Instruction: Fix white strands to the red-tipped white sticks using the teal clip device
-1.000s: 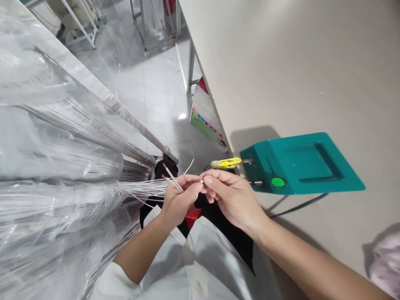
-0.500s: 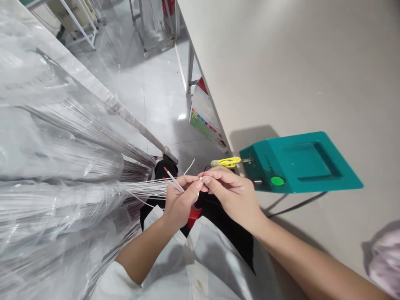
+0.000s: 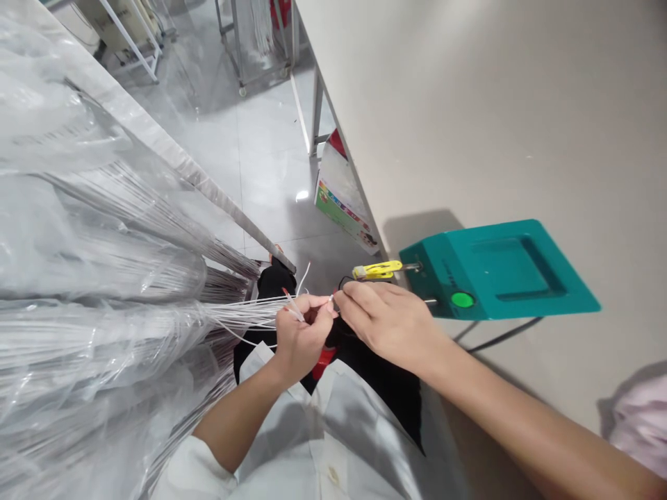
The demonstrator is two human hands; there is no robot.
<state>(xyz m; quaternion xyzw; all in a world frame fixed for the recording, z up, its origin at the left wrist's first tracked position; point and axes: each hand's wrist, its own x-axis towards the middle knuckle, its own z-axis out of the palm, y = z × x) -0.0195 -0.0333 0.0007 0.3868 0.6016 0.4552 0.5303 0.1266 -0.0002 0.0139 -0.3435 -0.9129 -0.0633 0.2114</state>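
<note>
Since the earlier frame, our right hand (image 3: 388, 323) has rolled over, so that its back now faces us, and the loose wire end (image 3: 303, 279) beyond our left hand (image 3: 299, 344) has swung toward the left. The reddish-tipped wire (image 3: 293, 305) has also shifted nearer our left forefinger.

With our left hand we pinch a thin white piece (image 3: 330, 298) between thumb and forefinger, its tip just showing at the meeting point of both hands. The reddish-tipped wire sticks out past the left forefinger, beside the white wires (image 3: 250, 314) that run from the left to that hand. Our right fingers lie close together and bent, their tips right by the left thumb; the knuckles hide them, so we cannot tell what they grip.

On our left, clear plastic wrapping (image 3: 104, 326) covers long bundles beneath a slanting rail (image 3: 224, 198). On our right, a teal device (image 3: 521, 267) with a green button (image 3: 462, 300) sits on the pale table (image 3: 469, 125). A yellow clip (image 3: 379, 270) juts from its near side over the table edge, just beyond our right hand. A printed box (image 3: 344, 201) stands below that edge.
</note>
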